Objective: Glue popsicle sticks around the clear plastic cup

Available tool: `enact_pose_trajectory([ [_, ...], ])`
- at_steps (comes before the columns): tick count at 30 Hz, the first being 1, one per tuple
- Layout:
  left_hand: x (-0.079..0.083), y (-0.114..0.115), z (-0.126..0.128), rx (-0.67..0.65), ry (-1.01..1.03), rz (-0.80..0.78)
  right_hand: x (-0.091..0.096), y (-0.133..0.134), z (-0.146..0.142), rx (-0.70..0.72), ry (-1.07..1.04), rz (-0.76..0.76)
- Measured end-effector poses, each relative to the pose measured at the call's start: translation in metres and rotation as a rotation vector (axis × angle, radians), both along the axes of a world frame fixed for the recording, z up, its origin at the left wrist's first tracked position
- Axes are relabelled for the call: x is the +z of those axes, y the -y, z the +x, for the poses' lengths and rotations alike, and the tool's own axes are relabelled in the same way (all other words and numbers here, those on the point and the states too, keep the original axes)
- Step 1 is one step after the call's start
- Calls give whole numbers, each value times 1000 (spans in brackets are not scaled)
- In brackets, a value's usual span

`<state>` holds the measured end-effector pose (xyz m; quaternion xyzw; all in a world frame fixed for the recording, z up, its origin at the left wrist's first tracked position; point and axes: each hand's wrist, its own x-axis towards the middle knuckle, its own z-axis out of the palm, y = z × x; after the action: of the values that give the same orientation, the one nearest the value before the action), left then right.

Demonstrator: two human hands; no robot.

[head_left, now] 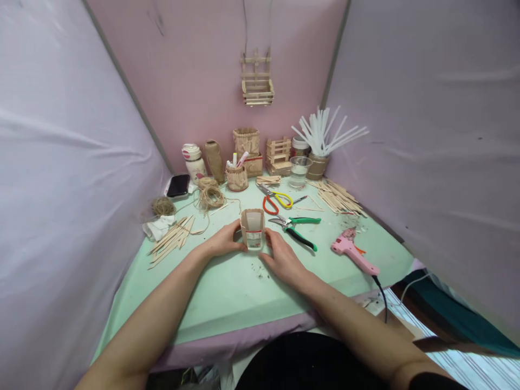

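Observation:
A small clear plastic cup [253,230], partly clad in upright wooden craft sticks, stands on the pale green table [227,292] in front of me. My left hand [222,240] grips its left side with curled fingers. My right hand [283,258] presses against its right side, fingers wrapped toward it. Both hands rest on the table surface.
Green-handled pruning shears [299,227], orange and yellow scissors [275,199] and a pink glue gun [354,250] lie to the right. Loose wooden sticks [170,240] and twine [210,196] lie left. Stick-built holders, jars, a phone [178,185] and white straws [325,132] line the back.

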<state>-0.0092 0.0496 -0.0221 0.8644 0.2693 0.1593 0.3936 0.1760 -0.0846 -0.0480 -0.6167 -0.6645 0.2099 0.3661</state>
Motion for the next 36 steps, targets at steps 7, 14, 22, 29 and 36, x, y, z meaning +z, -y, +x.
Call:
enact_pose_trajectory([
  [7, -6, -5, -2, 28, -37, 61, 42, 14, 32, -12, 334, -11],
  [14, -2, -5, -1, 40, -60, 69, 94, 6, 162, -308, 638, -366],
  [22, 0, -4, 0, 70, -17, 54, 87, -25, 279, -499, 723, -603],
  [29, -5, -7, -1, 98, -7, 34, 63, -56, 274, -435, 699, -659],
  [36, 0, 0, -6, 103, 36, 74, 57, -77, 272, -514, 785, -570],
])
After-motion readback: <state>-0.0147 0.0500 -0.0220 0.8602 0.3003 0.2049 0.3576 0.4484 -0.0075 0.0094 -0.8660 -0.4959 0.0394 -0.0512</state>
